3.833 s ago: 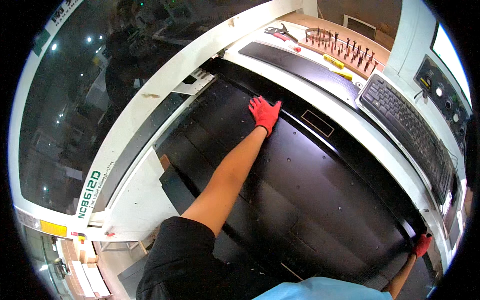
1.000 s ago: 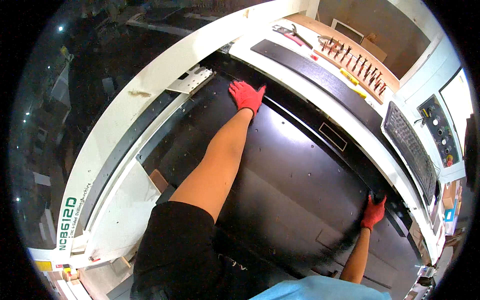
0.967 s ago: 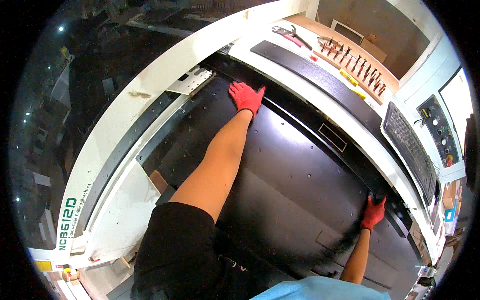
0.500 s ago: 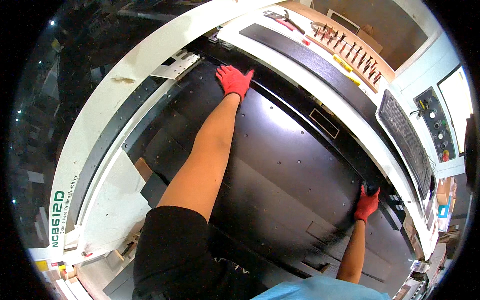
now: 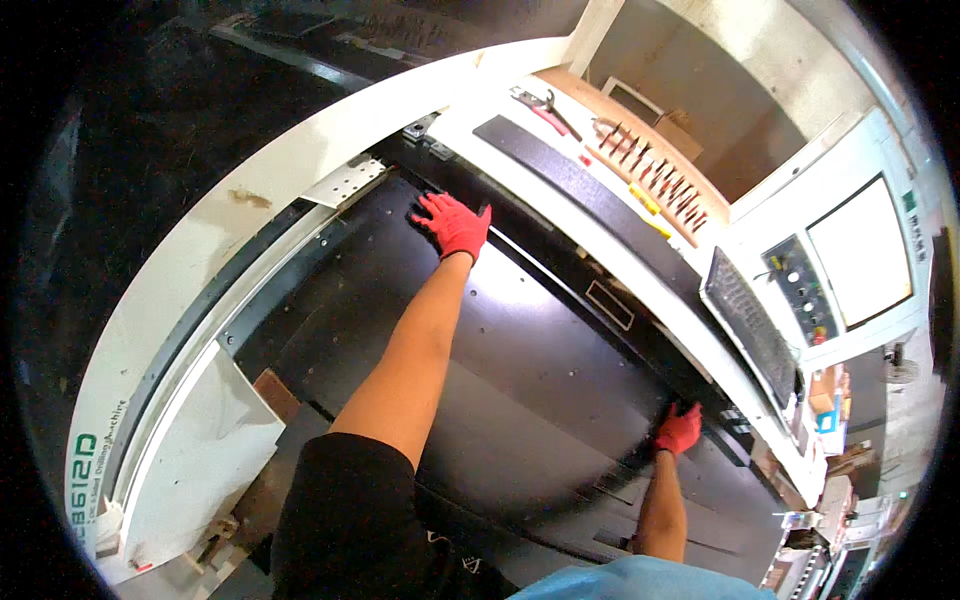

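Against half a second ago, both hands sit at the same spots on the black panel (image 5: 520, 350); the view alone shifts. The wooden tray (image 5: 640, 160) at 1 o'clock holds a row of drill bits (image 5: 655, 170). Left hand (image 5: 452, 224), red-gloved, lies flat, fingers spread, gripping nothing, at 12 o'clock. Right hand (image 5: 679, 430) presses the panel's far edge at 4 o'clock, fingers curled on it.

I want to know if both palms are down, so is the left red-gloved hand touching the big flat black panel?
Touching. The head view shows the left hand lying flat, fingers spread, on the black panel near its far edge.
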The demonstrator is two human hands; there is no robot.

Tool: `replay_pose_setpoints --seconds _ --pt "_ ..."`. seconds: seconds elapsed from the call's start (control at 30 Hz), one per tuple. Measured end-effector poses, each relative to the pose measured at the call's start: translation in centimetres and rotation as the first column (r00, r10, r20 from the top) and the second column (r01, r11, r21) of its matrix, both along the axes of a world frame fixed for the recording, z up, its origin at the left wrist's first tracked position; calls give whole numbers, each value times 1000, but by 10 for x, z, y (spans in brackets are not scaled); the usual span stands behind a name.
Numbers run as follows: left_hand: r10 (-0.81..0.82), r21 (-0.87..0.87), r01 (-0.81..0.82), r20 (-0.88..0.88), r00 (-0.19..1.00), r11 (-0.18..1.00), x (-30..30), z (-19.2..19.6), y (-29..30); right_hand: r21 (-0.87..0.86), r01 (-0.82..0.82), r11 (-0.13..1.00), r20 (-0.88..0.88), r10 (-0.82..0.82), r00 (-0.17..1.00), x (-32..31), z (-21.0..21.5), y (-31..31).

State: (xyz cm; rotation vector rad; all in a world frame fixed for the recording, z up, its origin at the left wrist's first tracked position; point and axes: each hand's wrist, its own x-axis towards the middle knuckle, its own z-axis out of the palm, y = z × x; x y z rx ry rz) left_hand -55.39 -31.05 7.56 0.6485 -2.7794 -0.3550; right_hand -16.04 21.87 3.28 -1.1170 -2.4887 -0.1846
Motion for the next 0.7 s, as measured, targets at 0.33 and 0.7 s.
replay_pose_setpoints --seconds 0.33,0.7 --pt "-164 36 173 -178 970 984 63 -31 -17 -213 -272 938 344 333 878 58 52 -137" --pt "-791 -25 817 234 566 577 165 -28 -23 -522 -336 784 185 489 853 104 65 -143"
